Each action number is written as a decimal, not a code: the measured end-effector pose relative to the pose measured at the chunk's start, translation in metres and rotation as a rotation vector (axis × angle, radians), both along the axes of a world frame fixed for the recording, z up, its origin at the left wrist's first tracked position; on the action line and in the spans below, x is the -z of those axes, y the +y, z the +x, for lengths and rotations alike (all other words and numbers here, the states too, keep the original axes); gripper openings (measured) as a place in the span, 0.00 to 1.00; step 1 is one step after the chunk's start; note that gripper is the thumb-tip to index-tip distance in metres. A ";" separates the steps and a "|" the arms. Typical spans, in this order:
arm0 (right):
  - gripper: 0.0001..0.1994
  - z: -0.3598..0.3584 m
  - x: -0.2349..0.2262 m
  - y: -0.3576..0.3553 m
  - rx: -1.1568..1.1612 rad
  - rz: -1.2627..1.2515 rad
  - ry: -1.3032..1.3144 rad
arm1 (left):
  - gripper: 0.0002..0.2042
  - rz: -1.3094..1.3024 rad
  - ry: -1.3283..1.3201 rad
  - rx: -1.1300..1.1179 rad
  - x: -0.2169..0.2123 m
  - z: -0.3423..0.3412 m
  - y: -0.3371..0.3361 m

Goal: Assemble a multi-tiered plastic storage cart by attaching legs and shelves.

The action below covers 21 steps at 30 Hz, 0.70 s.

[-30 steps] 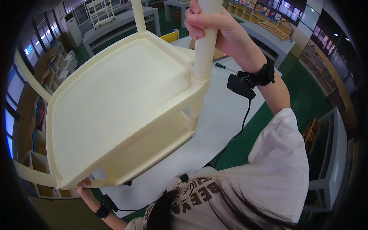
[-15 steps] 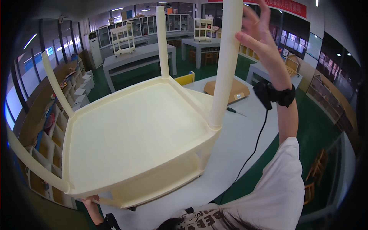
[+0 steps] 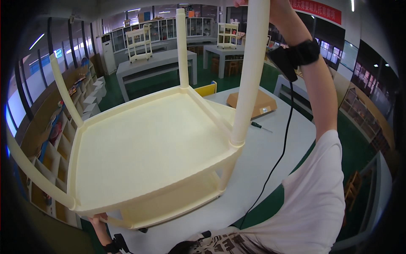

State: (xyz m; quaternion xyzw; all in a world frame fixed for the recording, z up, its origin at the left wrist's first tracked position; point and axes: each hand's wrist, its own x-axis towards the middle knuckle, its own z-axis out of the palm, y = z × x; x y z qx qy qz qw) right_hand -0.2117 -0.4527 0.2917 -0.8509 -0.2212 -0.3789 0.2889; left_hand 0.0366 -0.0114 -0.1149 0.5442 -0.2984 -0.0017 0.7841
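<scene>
the shelf cart [image 3: 148,156] is seen in pale cream yellow throughout, trays and posts [image 3: 249,76] alike. the counter [image 3: 270,156] is light grey. a brown cardboard box [image 3: 251,103] and a green-handled screwdriver [image 3: 260,126] are shown on it. the wrist strap [image 3: 302,53] and cable [image 3: 281,144] are black. the shirt [image 3: 313,203] is white, with black print. the floor [image 3: 270,76] is dark green.

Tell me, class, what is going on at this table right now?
A person is handling a cream plastic shelf rack over a grey table. The right hand, mostly cut off at the top edge, is at the top of one upright post; the left hand supports the lower tray's corner. A screwdriver and a flat cardboard box lie on the table behind.
</scene>
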 end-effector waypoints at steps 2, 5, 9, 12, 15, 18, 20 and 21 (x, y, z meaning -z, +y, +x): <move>0.12 0.025 0.011 -0.007 -0.486 0.274 0.234 | 0.20 0.022 0.011 -0.040 -0.001 -0.005 0.007; 0.14 0.033 0.021 -0.004 -0.665 0.453 0.403 | 0.21 0.029 0.020 -0.057 -0.003 -0.007 0.011; 0.13 0.021 0.020 0.000 -0.773 0.497 0.579 | 0.23 0.031 0.004 -0.073 0.007 0.003 0.010; 0.13 0.013 0.024 0.011 -0.658 0.562 0.509 | 0.16 -0.008 -0.015 -0.043 0.001 -0.002 0.006; 0.12 0.014 0.029 0.017 -0.517 0.632 0.405 | 0.12 0.012 -0.011 -0.098 0.006 0.000 0.016; 0.10 0.007 0.033 0.030 -0.357 0.717 0.301 | 0.22 0.033 0.064 -0.141 0.005 -0.001 0.018; 0.10 0.006 0.036 0.034 -0.274 0.762 0.243 | 0.21 0.032 0.089 -0.143 0.005 -0.001 0.019; 0.09 0.007 0.037 0.036 -0.218 0.739 0.189 | 0.20 0.021 0.109 -0.148 0.005 -0.003 0.021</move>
